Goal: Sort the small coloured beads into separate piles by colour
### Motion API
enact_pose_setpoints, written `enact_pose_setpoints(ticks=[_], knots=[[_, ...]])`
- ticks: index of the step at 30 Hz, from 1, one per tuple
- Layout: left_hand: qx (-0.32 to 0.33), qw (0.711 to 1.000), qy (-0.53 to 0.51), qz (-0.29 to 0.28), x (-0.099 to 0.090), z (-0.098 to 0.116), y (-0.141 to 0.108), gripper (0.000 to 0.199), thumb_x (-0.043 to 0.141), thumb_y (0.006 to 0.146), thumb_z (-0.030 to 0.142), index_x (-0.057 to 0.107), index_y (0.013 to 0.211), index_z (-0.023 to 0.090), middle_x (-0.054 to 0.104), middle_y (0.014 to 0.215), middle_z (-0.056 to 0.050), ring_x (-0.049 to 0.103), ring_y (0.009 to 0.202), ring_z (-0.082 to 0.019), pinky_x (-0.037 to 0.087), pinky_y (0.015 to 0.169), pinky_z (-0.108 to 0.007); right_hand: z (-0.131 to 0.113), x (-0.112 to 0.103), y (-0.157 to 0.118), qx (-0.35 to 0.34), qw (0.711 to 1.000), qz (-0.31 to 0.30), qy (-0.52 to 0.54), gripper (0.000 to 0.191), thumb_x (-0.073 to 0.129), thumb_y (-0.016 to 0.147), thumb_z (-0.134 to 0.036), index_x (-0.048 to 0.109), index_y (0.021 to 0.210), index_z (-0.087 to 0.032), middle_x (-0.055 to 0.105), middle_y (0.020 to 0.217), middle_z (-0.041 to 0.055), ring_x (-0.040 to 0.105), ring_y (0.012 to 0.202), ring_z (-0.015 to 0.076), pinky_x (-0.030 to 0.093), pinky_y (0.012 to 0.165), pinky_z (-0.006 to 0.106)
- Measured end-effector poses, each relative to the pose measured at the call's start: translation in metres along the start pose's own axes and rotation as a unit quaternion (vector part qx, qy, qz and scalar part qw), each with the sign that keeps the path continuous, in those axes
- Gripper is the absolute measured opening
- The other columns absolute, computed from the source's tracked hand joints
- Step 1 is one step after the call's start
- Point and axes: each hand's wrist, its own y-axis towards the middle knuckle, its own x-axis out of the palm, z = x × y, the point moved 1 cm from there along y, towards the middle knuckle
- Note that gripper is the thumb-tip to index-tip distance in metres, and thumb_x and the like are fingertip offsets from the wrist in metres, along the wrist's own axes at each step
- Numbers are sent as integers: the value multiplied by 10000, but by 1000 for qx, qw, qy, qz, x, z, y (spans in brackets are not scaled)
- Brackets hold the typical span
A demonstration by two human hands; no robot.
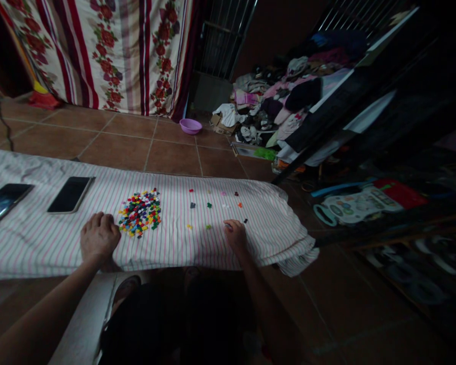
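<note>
A pile of small coloured pieces (pixel 140 213) lies on a striped cloth, too small to tell their exact kind. My left hand (pixel 100 235) rests just left of the pile, back up and fingers curled under, with no piece showing in it. Right of the pile, small groups sit sorted by colour in loose rows, among them red (pixel 191 190), grey (pixel 192 205), dark green (pixel 209 205), orange (pixel 240 205), yellow (pixel 189 226) and light green pieces (pixel 208 226). Beside the light green group, my right hand (pixel 235 234) is low over the cloth in a pinch; what its fingertips hold cannot be made out.
Two phones, a black one (pixel 70 194) and another (pixel 5 204), lie on the cloth (pixel 175 248) at left. A purple basin (pixel 190 126) stands on the tiled floor beyond. Heaped clothes (pixel 281 101) are at the back right, and a dark slanting frame stands right of the table.
</note>
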Motion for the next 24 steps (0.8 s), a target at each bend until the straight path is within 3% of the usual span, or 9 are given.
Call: enact_pose_setpoints(ticks=[13,24], knots=[[-5,1000,-9,-2,0,0,-1,313,432,879,218,630,1104,124,585,1331,-204,513,1293,-347,405,1072,-495,1,3,-1,17,1000,13,-20,285,478,743,-118,727,876,-160,727,917,110,625,904,236,473,862,361],[-9,1000,6,4,7,-3,0,308,422,882,250,631,1085,149,596,1315,-178,508,1290,-312,390,1075,-457,6,2,1,-23,999,35,30,237,486,767,-230,706,842,-185,728,941,105,650,935,238,496,872,386]])
